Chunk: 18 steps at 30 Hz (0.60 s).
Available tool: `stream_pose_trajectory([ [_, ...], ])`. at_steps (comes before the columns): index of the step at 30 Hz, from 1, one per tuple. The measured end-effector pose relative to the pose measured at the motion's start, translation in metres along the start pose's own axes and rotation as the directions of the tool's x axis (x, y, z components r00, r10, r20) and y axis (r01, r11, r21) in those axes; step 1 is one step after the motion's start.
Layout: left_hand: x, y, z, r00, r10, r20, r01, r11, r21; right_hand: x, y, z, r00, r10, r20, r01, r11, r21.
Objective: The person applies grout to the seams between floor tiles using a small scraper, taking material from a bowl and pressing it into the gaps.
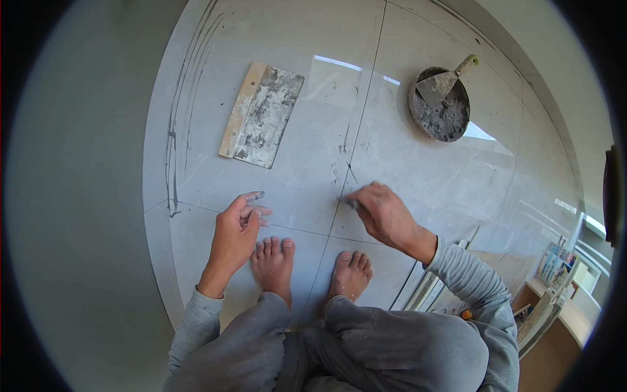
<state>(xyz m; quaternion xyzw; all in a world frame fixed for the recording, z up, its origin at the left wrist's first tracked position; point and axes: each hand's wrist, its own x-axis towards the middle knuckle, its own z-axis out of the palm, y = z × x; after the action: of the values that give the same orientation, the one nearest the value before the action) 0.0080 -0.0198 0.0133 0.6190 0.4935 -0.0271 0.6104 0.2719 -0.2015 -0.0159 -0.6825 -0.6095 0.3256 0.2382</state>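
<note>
Where the bare feet [351, 274] stood: pale tiled floor [405, 170], thin dark joints, grey streaks near left edge.
Wooden box [565, 333]: far right, cut off by the lens rim; contents jumbled, hard to make out.
Pale strips [424, 291]: by right knee, partly hidden behind arm and leg.
Wide scraper [271, 117]: flat on floor beyond left hand, wooden edge, blade crusted grey and white.
Round bowl [412, 112]: far right of scraper, held lumpy dark grey paste [450, 119].
Putty knife [436, 87]: lay across bowl, blade over paste, handle past rim.
Right hand [386, 215]: bent, fingertips together over the tile joint [334, 219]; small lump held or just smears, cannot tell; floor contact unclear.
Left hand [234, 227]: loosely curled, fingers apart, nothing seen in it; above floor near left foot.
Grey smear [260, 195]: on left fingertip.
</note>
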Motion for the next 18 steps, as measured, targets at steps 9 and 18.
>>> stream_pose_trajectory([
  [9,0.001,-0.004,0.01,0.996,-0.062,0.066,0.059,0.997,0.042,0.025,0.012,0.03,0.977,0.0,-0.213,-0.071,0.942,-0.327],
  [18,-0.003,0.0,0.007,0.999,-0.02,0.042,0.019,0.999,0.028,-0.056,-0.041,0.07,0.989,0.096,0.11,-0.079,0.986,-0.145],
])
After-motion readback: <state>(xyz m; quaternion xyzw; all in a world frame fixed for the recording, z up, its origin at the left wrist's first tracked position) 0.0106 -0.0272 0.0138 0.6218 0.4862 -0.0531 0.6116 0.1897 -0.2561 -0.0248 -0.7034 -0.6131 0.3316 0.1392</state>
